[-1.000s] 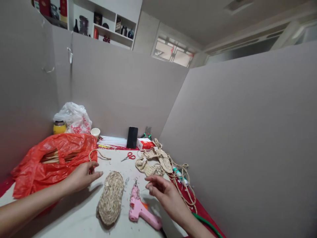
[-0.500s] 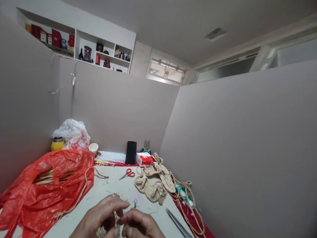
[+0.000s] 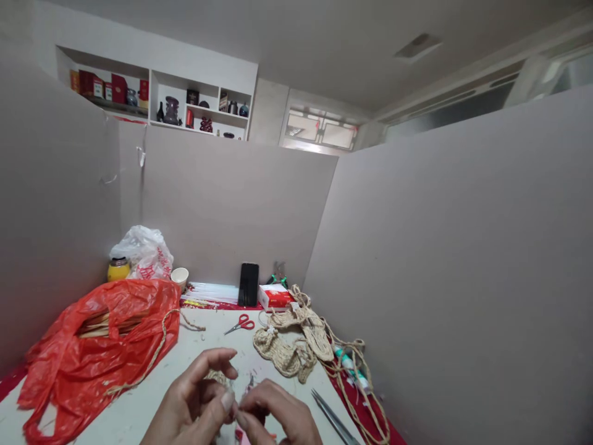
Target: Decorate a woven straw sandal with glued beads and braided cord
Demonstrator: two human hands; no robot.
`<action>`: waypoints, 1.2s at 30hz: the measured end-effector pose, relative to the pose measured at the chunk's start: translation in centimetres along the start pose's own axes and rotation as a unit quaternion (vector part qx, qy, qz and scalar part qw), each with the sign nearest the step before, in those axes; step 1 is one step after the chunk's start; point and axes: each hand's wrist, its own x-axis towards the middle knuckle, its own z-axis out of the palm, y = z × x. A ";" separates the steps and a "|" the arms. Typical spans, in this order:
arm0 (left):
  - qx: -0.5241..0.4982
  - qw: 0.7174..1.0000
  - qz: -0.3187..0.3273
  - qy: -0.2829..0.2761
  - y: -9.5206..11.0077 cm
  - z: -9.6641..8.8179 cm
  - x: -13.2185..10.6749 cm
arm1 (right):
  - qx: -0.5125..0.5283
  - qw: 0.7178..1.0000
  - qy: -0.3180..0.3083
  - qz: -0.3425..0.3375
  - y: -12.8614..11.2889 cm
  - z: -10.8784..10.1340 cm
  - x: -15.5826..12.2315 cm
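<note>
My left hand (image 3: 192,398) is at the front of the table, its thumb and a finger pinched while the index finger is raised and curved. My right hand (image 3: 282,411) meets it, thumb and forefinger pressed together at the same spot. Whatever lies between the fingertips is too small to make out. Partly hidden behind my left hand is a piece of braided straw cord (image 3: 217,376). A dark pointed tip (image 3: 251,380) shows just beyond the fingers. Below them a bit of something pink and red (image 3: 239,436) is visible, mostly covered.
Red-handled scissors (image 3: 239,324) lie beyond the hands, with coiled braided straw pieces (image 3: 282,352) to their right. Long metal tweezers (image 3: 334,419) rest at right. A red plastic bag (image 3: 106,364) holding straw strips spreads at left. A phone (image 3: 249,284) leans against the grey partition (image 3: 222,204).
The view has shifted slightly. My left index finger has lifted, and both hands have turned so their fingertips now meet in a pinch. Pink and red material has come into sight below them.
</note>
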 end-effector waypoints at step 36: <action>0.292 0.951 -0.075 0.072 -3.3 -6.7 1.7 | -0.121 0.953 -0.171 0.219 6.2 -6.1 0.6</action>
